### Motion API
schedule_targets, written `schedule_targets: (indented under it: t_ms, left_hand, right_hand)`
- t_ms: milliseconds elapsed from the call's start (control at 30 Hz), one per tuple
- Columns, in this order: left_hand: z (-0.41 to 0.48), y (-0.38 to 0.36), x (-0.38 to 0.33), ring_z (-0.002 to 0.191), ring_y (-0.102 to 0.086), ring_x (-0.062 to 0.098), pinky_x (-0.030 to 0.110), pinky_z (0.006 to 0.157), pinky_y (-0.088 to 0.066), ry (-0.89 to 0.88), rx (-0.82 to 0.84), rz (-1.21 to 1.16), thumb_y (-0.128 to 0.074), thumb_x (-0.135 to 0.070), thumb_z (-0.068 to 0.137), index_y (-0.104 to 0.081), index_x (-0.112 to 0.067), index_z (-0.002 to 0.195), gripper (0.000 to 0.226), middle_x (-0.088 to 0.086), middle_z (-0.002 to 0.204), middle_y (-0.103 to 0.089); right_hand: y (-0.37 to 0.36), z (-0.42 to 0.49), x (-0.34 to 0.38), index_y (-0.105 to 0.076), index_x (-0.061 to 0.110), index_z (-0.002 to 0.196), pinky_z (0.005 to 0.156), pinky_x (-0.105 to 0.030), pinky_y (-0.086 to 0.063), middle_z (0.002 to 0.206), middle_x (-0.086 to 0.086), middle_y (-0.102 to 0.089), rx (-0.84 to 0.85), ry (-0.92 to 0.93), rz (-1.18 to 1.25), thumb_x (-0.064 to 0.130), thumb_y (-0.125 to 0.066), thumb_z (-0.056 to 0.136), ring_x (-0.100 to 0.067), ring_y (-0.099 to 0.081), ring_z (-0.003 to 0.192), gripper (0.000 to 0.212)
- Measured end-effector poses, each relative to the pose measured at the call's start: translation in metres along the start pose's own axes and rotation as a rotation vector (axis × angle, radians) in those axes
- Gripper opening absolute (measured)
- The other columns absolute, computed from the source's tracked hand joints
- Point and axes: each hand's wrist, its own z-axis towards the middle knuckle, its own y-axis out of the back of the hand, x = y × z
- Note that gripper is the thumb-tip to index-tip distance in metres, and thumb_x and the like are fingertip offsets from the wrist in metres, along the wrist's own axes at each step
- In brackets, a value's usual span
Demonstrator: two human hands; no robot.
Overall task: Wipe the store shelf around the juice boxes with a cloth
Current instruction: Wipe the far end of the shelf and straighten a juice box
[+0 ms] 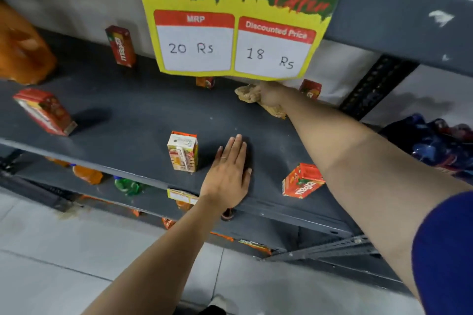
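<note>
Bare forearms; blue sleeve [445,250] on right; ring [224,158] on left

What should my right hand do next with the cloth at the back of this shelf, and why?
Probably sweep the cloth leftward along the back of the shelf, toward the juice box under the price sign. The right hand grips the cloth deep at the back near the right rear juice box, while the left hand rests flat near the front edge, so that bare back strip seems the natural next pass.

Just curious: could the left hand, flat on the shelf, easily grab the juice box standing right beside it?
Probably yes. The left hand lies empty beside the upright juice box, with bare shelf between.
</note>
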Motion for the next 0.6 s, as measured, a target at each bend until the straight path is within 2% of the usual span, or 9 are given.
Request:
schedule_targets:
  t_ms: [67,100,167,267,333,400,467,500,600]
  left_hand:
    - [0.001,-0.001,0.0,0.148,0.005,0.02,0.039,0.121,-0.004,-0.001,0.001,-0.008,-0.028,-0.037,0.099,-0.009,-0.007,0.151,0.064,0.008,0.161,0.003]
    - [0.002,-0.001,0.001,0.148,0.003,0.02,0.039,0.121,-0.004,-0.003,-0.002,-0.008,-0.029,-0.037,0.099,-0.01,-0.007,0.151,0.063,0.008,0.162,0.0]
    - [0.002,-0.001,0.0,0.148,0.001,0.02,0.039,0.121,-0.004,-0.005,-0.01,-0.017,-0.03,-0.036,0.099,-0.013,-0.006,0.151,0.063,0.008,0.161,-0.003]
    - [0.001,-0.001,0.001,0.148,-0.003,0.021,0.039,0.121,-0.005,-0.013,-0.026,-0.028,-0.033,-0.035,0.098,-0.016,-0.004,0.15,0.063,0.01,0.161,-0.007]
    - [0.001,-0.002,0.002,0.148,-0.005,0.022,0.038,0.121,-0.005,-0.019,-0.034,-0.027,-0.034,-0.034,0.098,-0.017,-0.003,0.15,0.062,0.011,0.161,-0.009]
    - [0.002,-0.003,0.001,0.148,-0.006,0.022,0.038,0.121,-0.005,-0.025,-0.038,-0.025,-0.034,-0.034,0.098,-0.017,-0.003,0.15,0.062,0.011,0.16,-0.01]
    - [0.002,-0.003,0.002,0.148,-0.006,0.022,0.037,0.121,-0.004,-0.028,-0.045,-0.021,-0.034,-0.034,0.098,-0.018,-0.004,0.15,0.062,0.011,0.16,-0.011]
    - [0.002,-0.003,0.002,0.148,-0.006,0.022,0.037,0.121,-0.004,-0.028,-0.044,-0.021,-0.034,-0.034,0.098,-0.018,-0.004,0.15,0.062,0.011,0.16,-0.011]
    - [0.002,-0.002,0.002,0.148,-0.003,0.021,0.037,0.121,-0.002,-0.026,-0.028,-0.015,-0.032,-0.034,0.099,-0.018,-0.004,0.15,0.061,0.01,0.161,-0.009]
  right_hand:
    - [-0.011,0.007,-0.006,-0.056,0.018,0.13,0.093,-0.031,-0.044,0.126,-0.001,-0.06,0.066,0.038,-0.04,0.009,-0.044,0.091,-0.022,-0.057,0.109,0.042]
    - [-0.016,0.008,-0.01,-0.054,0.02,0.133,0.098,-0.033,-0.044,0.137,-0.004,-0.054,0.096,0.052,-0.086,0.005,-0.044,0.089,-0.026,-0.054,0.118,0.047]
    - [-0.021,-0.006,-0.008,-0.05,0.021,0.136,0.101,-0.03,-0.039,0.145,-0.006,-0.047,0.123,0.081,-0.09,0.001,-0.043,0.09,-0.03,-0.049,0.127,0.051]
    - [-0.016,-0.039,-0.008,-0.054,0.027,0.133,0.099,-0.019,-0.032,0.145,0.003,-0.048,0.076,0.111,-0.025,0.008,-0.045,0.091,-0.021,-0.045,0.133,0.047]
    - [-0.016,-0.058,-0.012,-0.054,0.027,0.133,0.1,-0.024,-0.036,0.146,0.0,-0.046,0.146,0.118,-0.08,0.004,-0.044,0.089,-0.023,-0.046,0.131,0.051]
    - [-0.009,-0.081,-0.012,-0.054,0.024,0.134,0.091,-0.029,-0.042,0.143,-0.007,-0.049,0.261,0.121,-0.191,-0.005,-0.039,0.085,-0.028,-0.052,0.122,0.059]
    - [0.005,-0.095,-0.015,-0.062,0.018,0.125,0.083,-0.033,-0.047,0.129,-0.01,-0.061,0.359,0.13,-0.182,-0.009,-0.037,0.082,-0.029,-0.059,0.109,0.057]
    - [0.014,-0.098,-0.019,-0.064,0.014,0.121,0.085,-0.037,-0.049,0.124,-0.011,-0.065,0.367,0.135,-0.167,-0.01,-0.037,0.082,-0.03,-0.06,0.107,0.054]
    - [0.043,-0.09,-0.03,-0.067,0.009,0.114,0.082,-0.037,-0.048,0.114,-0.01,-0.067,0.201,0.075,-0.042,-0.012,-0.038,0.08,-0.028,-0.06,0.103,0.049]
